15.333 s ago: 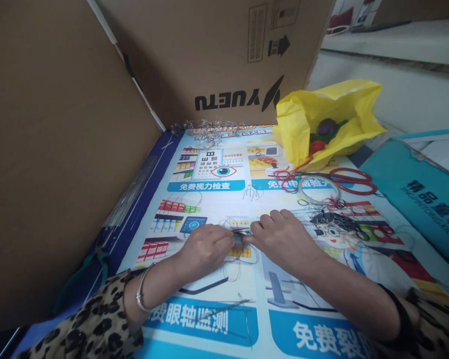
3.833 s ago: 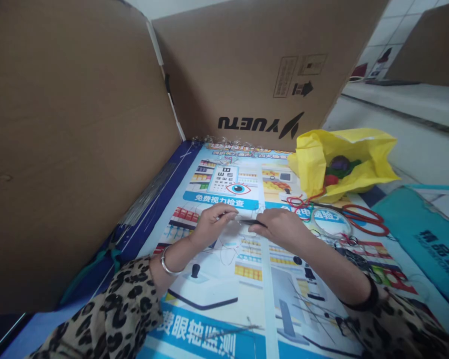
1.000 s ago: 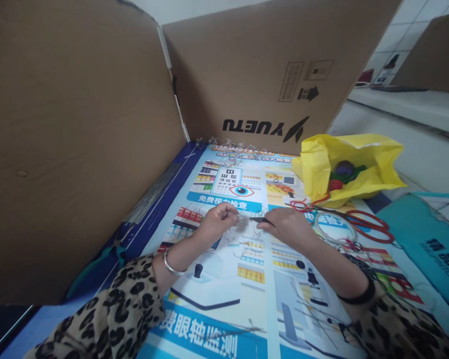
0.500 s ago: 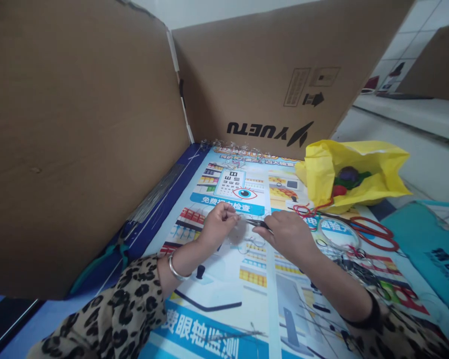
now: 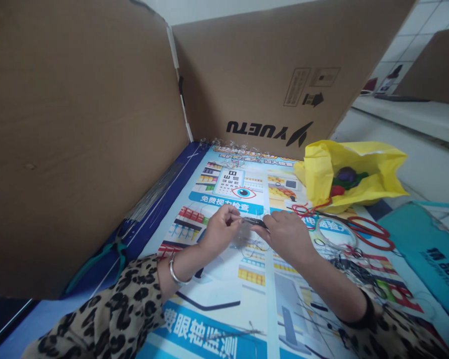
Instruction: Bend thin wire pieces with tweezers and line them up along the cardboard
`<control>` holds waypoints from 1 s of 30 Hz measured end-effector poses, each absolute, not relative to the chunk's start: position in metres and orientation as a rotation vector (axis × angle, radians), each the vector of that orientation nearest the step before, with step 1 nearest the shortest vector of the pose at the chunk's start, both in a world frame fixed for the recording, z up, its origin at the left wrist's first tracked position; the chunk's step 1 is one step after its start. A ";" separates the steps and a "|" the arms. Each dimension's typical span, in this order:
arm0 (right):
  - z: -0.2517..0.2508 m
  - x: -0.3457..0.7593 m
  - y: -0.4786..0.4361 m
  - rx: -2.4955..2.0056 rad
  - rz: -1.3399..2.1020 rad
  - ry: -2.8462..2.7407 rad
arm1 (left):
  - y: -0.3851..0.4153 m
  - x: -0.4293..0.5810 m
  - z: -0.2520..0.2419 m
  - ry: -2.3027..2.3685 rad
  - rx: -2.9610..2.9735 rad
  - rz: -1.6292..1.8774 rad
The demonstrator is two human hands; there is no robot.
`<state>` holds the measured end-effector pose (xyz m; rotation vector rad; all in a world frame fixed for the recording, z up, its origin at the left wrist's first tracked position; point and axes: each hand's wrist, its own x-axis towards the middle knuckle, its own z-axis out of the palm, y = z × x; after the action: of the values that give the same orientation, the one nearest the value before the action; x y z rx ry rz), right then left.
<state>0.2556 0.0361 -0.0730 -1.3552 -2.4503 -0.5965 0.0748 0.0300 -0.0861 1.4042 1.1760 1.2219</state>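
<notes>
Moved over the last half-second: left hand (image 5: 221, 230), fingertips brought up to the nose of the black pliers (image 5: 257, 222), closing a small gap.

Left hand: centre of frame, thumb and forefinger pinched on fine wire (image 5: 255, 245); silver bangle (image 5: 174, 271) at wrist. Right hand (image 5: 287, 233): right of centre, fingers curled round the black pliers, nose pointing left. Fine wire: centre, between the two hands, with thin loops just below (ends too small to trace).

Printed sheet (image 5: 220, 285): centre to lower frame, spread over a blue tabletop (image 5: 145, 227). Loose wire pieces: lower centre. Wire tangle: upper centre, at the foot of a cardboard panel (image 5: 247, 75) (lettering upside down). Bundle of straight wires (image 5: 147, 199): left of centre, along the sheet's edge. Teal-handled pliers (image 5: 95, 263): lower left.

Yellow bag (image 5: 318, 167): right, lying open, with a red ball (image 5: 337, 191) and a purple ball (image 5: 346, 174) inside. Red-handled scissors (image 5: 382, 245): right, just below the bag, beside a pale ring. Teal box (image 5: 415, 239): far right.
</notes>
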 end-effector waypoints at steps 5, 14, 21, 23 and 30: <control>-0.075 0.255 0.035 -1.331 -0.615 -2.437 | 0.029 0.076 -0.087 1.225 1.478 1.196; -0.075 0.254 0.036 -1.311 -0.677 -2.440 | 0.027 0.077 -0.088 1.287 1.539 1.204; -0.079 0.255 0.036 -1.293 -0.661 -2.452 | 0.026 0.077 -0.089 1.311 1.574 1.223; -0.079 0.255 0.036 -1.297 -0.665 -2.449 | 0.026 0.077 -0.089 1.325 1.574 1.223; -0.081 0.252 0.038 -1.314 -0.652 -2.470 | 0.027 0.076 -0.092 1.345 1.582 1.209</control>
<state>0.2523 0.0381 -0.0805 -1.3140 -2.4695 -0.6516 0.0762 0.0272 -0.0923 1.5822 1.3452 1.2093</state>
